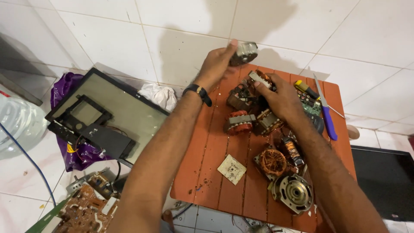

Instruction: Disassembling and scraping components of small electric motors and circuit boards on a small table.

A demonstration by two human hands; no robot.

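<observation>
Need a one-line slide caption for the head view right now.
Left hand lifts a small grey metal motor part while right hand rests on transformers piled on a brown slatted table.

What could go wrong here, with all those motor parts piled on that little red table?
The left hand holds a grey metal part lifted above the table's far edge; it could drop onto the tiled floor. The right hand presses into a crowded heap of transformers, so one might get nudged off. The blue-handled knife lies close by.
</observation>
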